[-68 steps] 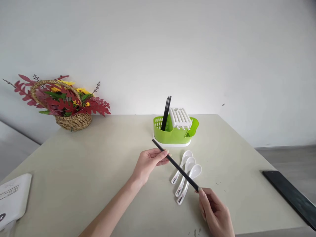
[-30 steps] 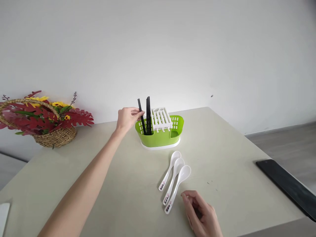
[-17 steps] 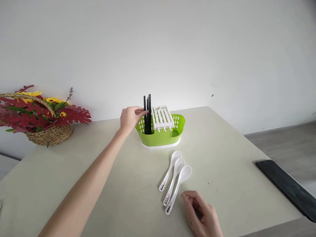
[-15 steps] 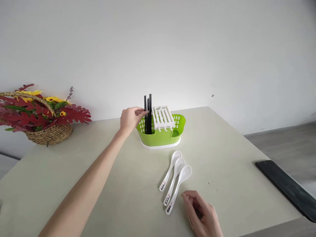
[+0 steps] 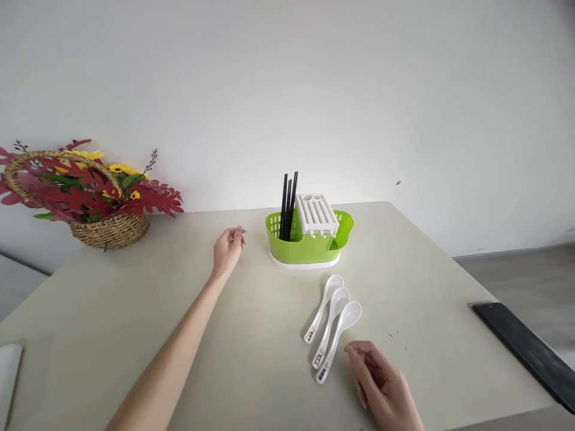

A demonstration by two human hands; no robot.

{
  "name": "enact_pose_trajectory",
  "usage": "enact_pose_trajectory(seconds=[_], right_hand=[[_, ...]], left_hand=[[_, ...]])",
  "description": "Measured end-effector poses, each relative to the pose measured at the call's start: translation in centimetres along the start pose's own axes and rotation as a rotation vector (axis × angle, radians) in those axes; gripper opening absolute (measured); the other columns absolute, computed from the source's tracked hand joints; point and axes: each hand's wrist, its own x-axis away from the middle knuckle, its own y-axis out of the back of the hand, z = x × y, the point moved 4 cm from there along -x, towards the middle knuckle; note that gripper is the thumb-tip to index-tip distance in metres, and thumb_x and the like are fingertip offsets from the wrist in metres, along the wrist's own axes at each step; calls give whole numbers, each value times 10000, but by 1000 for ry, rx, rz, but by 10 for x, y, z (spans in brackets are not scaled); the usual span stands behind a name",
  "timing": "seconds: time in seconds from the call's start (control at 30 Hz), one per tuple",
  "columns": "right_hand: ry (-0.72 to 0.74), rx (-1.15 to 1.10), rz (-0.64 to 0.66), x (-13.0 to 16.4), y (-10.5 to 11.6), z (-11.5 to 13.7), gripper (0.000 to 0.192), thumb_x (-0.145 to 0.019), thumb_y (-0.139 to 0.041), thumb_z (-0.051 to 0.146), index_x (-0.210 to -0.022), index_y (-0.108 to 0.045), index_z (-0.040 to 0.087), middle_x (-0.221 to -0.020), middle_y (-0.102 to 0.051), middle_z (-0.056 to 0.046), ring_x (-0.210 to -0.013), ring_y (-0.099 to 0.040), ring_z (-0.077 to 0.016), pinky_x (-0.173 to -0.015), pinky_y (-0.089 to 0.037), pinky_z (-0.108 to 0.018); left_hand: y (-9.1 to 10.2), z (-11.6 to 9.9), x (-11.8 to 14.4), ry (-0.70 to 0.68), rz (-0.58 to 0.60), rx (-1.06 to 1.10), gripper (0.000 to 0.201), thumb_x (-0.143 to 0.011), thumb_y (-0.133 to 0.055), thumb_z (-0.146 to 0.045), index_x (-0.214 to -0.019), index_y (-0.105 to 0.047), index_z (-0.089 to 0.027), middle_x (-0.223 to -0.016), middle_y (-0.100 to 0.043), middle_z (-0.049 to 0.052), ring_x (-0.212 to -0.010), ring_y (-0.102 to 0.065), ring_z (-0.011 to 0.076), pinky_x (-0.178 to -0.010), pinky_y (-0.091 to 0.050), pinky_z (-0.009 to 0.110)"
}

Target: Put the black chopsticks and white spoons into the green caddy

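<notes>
While left hand [image 5: 228,249] hovers above beige table [image 5: 135,311], fingers loosely curled, empty, just left of green plastic cutlery caddy [image 5: 309,242]; thin black chopsticks [image 5: 288,206] upright in caddy's left compartment. Right hand [image 5: 381,386] half-curled, holding nothing, beside three white plastic soup spoons [image 5: 332,326].

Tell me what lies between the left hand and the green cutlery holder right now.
Nothing: in the head view only bare table separates the left hand from the green cutlery holder.
</notes>
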Motion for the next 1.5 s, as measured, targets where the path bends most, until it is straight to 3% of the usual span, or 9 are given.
enact_pose_trajectory(seconds=[0.2,0.33,0.43,0.53,0.67,1.0,1.13,1.27,1.5], right_hand=[[5,153,-38,-28,33,3,490,-918,-634,691,-1070,-686,228,-630,-501,47,-517,-468,-129,-491,-372,-242],[42,378,-24,-62,56,2,543,-904,-645,709,-1190,-654,248,-920,-684,-32,-592,-564,-139,-523,-426,-261],[-11,384,140,-82,59,-1,638,-894,-616,754,-1265,-656,236,-1058,-699,-72,-698,-633,-167,-565,-478,-278],[-78,402,297,-94,57,1,680,-896,-596,768,-1299,-685,228,-951,-704,-58,-701,-619,-175,-562,-463,-278],[-124,479,424,-103,56,7,644,-897,-605,756,-1242,-738,228,-758,-661,-22,-709,-599,-189,-571,-430,-278],[-127,472,553,-108,54,15,613,-904,-578,790,-951,-770,209,-824,-749,-65,-832,-699,-230,-637,-487,-289],[-42,465,469,-107,63,55,567,-913,-616,744,-945,-766,198,-756,-734,-67,-746,-658,-209,-637,-497,-299],[126,511,230,-107,64,128,545,-865,-665,750,-1001,-761,231,-784,-750,-64,-659,-601,-193,-625,-513,-326],[568,760,-240,-105,23,260,409,-943,-566,695,-952,-706,310,-723,-760,-27,-621,-697,-265,-631,-527,-412]], left_hand=[[25,26,41,21,161,119,474,-928,-583,-663,-920,-663,-196,-697,-586,-9,-542,-481,119,-530,-364,250],[29,29,51,-5,187,105,425,-979,-544,-591,-928,-679,-191,-702,-588,1,-579,-495,130,-553,-373,249],[27,31,53,-27,196,43,407,-990,-529,-560,-929,-694,-193,-696,-605,1,-591,-506,137,-560,-374,247],[26,32,56,-44,201,-6,389,-996,-515,-535,-923,-698,-199,-695,-622,-4,-585,-505,136,-561,-368,248],[25,32,59,-67,214,-26,372,-1008,-497,-508,-905,-695,-209,-687,-625,-12,-574,-502,134,-564,-368,251],[25,35,61,-85,231,-67,365,-1023,-480,-486,-902,-694,-218,-716,-671,-11,-609,-566,139,-597,-402,252],[25,34,61,-82,233,-71,361,-1023,-479,-482,-899,-692,-217,-712,-663,-16,-610,-567,138,-599,-395,253],[25,33,62,-69,235,-80,355,-1020,-482,-481,-890,-684,-219,-705,-660,-20,-593,-559,134,-582,-384,252],[26,30,64,-88,233,-96,363,-1017,-472,-496,-878,-672,-226,-688,-655,-18,-581,-558,142,-585,-394,258]])
